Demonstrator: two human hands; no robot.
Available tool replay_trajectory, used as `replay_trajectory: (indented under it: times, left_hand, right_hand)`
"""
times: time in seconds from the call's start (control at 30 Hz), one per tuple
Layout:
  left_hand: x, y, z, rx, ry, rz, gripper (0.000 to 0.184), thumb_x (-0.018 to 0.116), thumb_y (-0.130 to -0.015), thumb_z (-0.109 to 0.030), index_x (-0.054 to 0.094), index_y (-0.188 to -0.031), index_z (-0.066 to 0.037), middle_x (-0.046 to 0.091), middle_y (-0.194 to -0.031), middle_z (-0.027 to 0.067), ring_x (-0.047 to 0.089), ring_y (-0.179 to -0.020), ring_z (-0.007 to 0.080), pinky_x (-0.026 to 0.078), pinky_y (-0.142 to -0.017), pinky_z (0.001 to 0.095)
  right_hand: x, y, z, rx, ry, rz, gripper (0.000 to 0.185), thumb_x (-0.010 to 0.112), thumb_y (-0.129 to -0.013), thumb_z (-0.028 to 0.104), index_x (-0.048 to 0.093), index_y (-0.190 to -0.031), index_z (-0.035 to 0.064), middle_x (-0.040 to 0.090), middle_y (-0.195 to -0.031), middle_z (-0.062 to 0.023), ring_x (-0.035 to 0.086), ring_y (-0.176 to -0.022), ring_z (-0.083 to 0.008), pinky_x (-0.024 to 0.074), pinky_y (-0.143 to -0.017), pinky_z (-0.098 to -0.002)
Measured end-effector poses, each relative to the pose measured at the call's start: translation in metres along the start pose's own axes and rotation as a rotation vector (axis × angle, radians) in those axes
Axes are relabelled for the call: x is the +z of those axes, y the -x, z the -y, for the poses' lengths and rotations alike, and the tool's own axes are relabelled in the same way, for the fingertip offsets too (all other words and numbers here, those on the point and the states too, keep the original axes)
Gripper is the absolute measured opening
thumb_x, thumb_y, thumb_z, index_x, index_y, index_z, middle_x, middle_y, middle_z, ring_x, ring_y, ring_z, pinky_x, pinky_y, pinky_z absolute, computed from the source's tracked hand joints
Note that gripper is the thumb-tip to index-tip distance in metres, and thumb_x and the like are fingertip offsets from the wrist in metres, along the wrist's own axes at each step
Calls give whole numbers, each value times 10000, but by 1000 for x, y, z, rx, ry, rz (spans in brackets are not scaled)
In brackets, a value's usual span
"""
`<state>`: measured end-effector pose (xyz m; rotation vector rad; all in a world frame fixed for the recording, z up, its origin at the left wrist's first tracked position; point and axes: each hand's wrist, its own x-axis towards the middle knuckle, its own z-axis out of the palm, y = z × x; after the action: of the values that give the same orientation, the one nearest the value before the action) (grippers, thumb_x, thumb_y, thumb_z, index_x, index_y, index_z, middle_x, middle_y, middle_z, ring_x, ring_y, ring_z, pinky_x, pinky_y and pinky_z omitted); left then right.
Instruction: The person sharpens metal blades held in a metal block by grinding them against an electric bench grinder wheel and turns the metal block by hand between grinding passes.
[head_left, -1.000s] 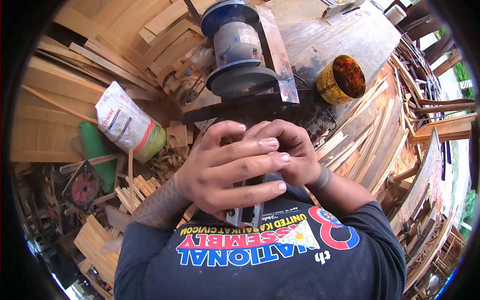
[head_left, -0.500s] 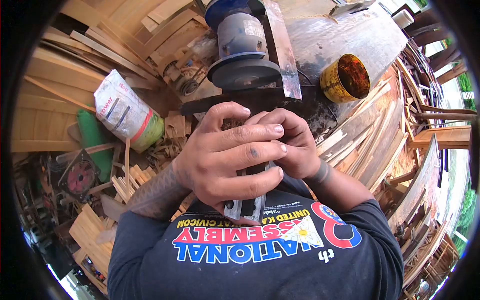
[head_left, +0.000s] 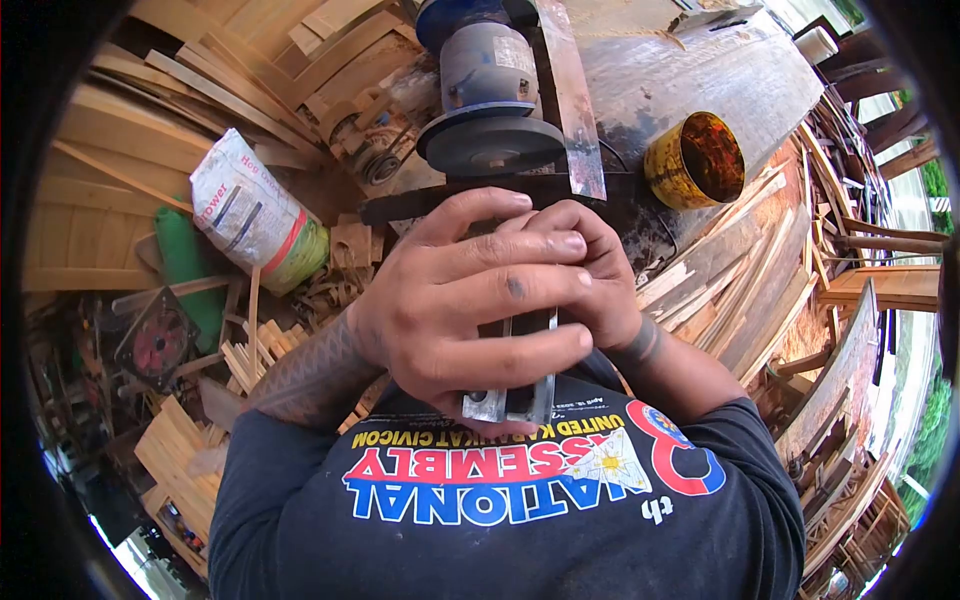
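Observation:
My left hand (head_left: 470,300) wraps around a metal piece (head_left: 545,395) with parallel grey sides, held close in front of my chest. Its lower end shows beneath my fingers, while the rest is mostly covered. My right hand (head_left: 590,270) is closed against the left fingertips, its thumb and fingers curled together; whatever lies between them is hidden. Just beyond both hands stands a bench grinder (head_left: 488,70) with a grey wheel (head_left: 492,146), not touching them.
A stained yellow can (head_left: 668,170) stands right of the grinder, near a long metal strip (head_left: 572,100). At left are a white sack (head_left: 245,200), a green roll (head_left: 185,265) and a fan (head_left: 158,340). Wood strips (head_left: 740,280) lie at right, with more wood around the left side.
Both hands and the metal piece have moved slightly farther from my chest, nearer the grinder. Their closed hold looks much the same.

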<state>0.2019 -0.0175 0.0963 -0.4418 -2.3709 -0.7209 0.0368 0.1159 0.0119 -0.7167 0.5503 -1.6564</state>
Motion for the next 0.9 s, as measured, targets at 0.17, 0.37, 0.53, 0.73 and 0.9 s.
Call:
replay_trajectory:
  times: [0.17, 0.37, 0.53, 0.73, 0.9]
  left_hand:
    - [17, 0, 6, 170, 117, -100, 265, 886, -842, -253, 777, -1082, -225, 767, -1184, 99, 774, -1118, 306, 543, -1053, 548]
    - [17, -2, -1, 186, 78, -84, 272, 859, -828, -208, 749, -1076, -219, 757, -1134, 71, 770, -1087, 288, 581, -997, 510]
    - [19, -2, -5, 200, 61, -110, 298, 866, -820, -233, 730, -1083, -203, 749, -1100, 62, 776, -1072, 291, 611, -968, 498]
    - [18, 0, -7, 216, 56, -119, 370, 913, -819, -264, 708, -1120, -205, 748, -1090, 62, 778, -1058, 286, 623, -967, 496]
    - [20, -3, -7, 245, 53, -192, 262, 837, -810, -225, 715, -1034, -168, 753, -1060, 78, 770, -1022, 289, 632, -909, 473]
  right_hand:
    - [-4, -4, 1, 9, -55, 39, 220, 763, -1038, 81, 672, -1225, 4, 741, -1272, -133, 700, -1204, -200, 547, -1072, -382]
    - [-7, -4, -1, -42, -10, 88, 264, 774, -1036, 90, 683, -1263, -9, 736, -1293, -147, 694, -1218, -209, 542, -1082, -385]
    - [-8, -3, 3, -49, 121, 102, 271, 759, -1054, 159, 655, -1245, -1, 709, -1279, -204, 686, -1207, -255, 536, -1074, -415]
    - [-5, 0, 6, -37, 126, 98, 277, 760, -1052, 152, 661, -1251, -14, 712, -1270, -203, 688, -1207, -254, 537, -1073, -407]
    - [-3, 2, 7, -21, 100, 89, 275, 758, -1050, 137, 662, -1255, -21, 714, -1270, -198, 691, -1198, -242, 541, -1067, -398]
